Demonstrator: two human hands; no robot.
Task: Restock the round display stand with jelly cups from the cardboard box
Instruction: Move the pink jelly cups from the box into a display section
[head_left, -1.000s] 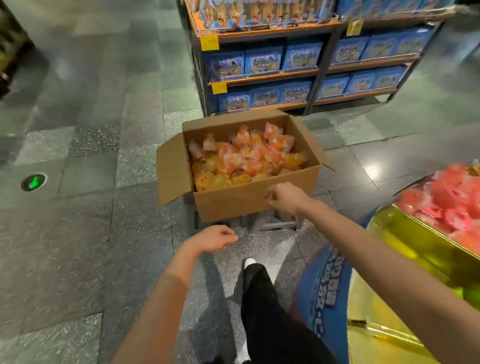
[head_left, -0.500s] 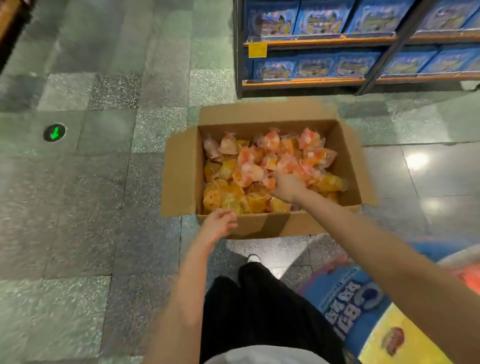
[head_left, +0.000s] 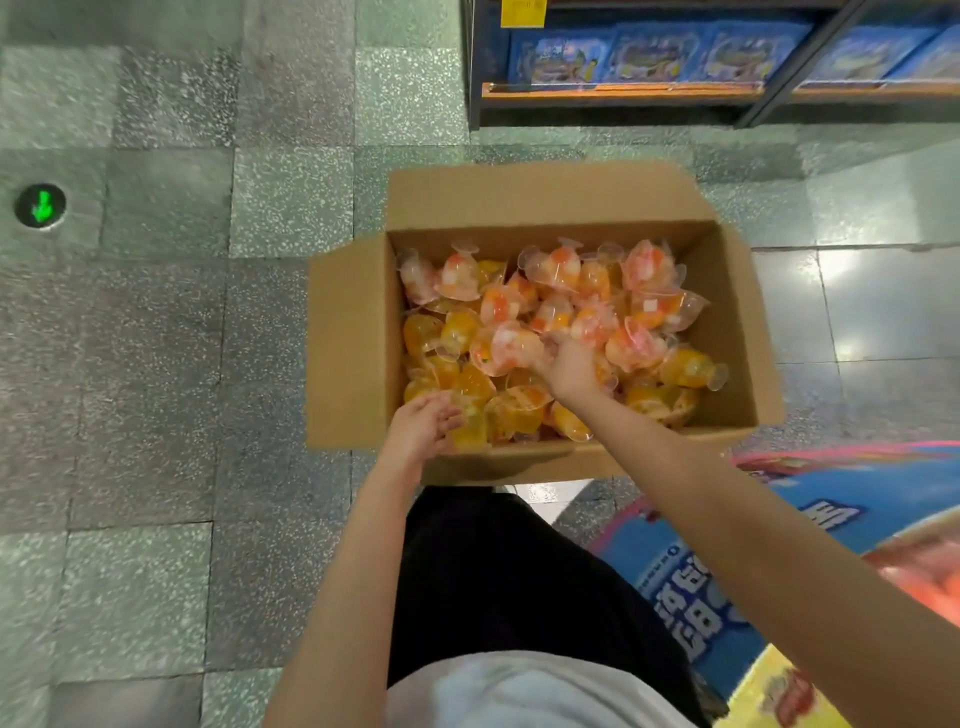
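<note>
I've got one view only, from the head camera, wide-angle, tipped steeply down and forward. It sits close over the open cardboard box (head_left: 540, 202) on the floor (head_left: 156, 364), arms reaching in from the bottom edge. Shelves (head_left: 623, 91) cross the top; the display stand (head_left: 841, 519) crowds the lower right corner.

The cardboard box (head_left: 353, 343) sits open at frame centre, flaps splayed. It's heaped with clear jelly cups (head_left: 550, 332), pink-orange toward the top, yellow lower left. The round display stand (head_left: 691, 587), blue-printed, curves through the lower right.
</note>
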